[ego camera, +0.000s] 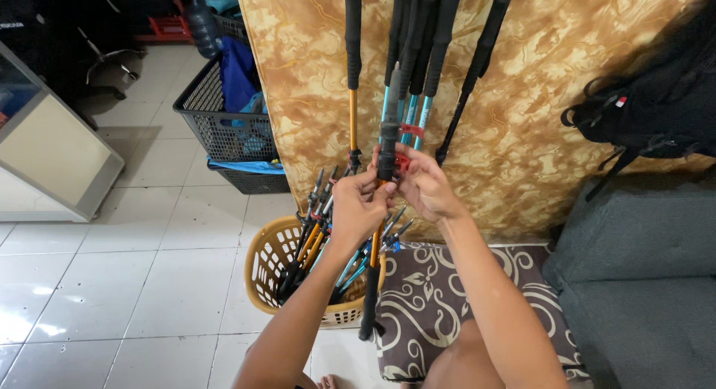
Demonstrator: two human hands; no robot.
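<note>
The orange telescopic trekking pole with black clamp [382,202] stands upright above the tan woven plastic basket [270,266]. Left hand [358,207] grips its shaft; right hand [421,184] pinches the red lock lever [403,162]. Probably adjusting the lock; next needs firm lever pressure.

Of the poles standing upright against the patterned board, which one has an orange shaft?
The leftmost pole, standing alone left of the hands: its shaft below the black grip is orange, while the clustered poles beside it show teal shafts.

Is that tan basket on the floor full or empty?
Full: the tan basket is crammed with walking poles, standing tilted, their ends sticking above its rim.
</note>
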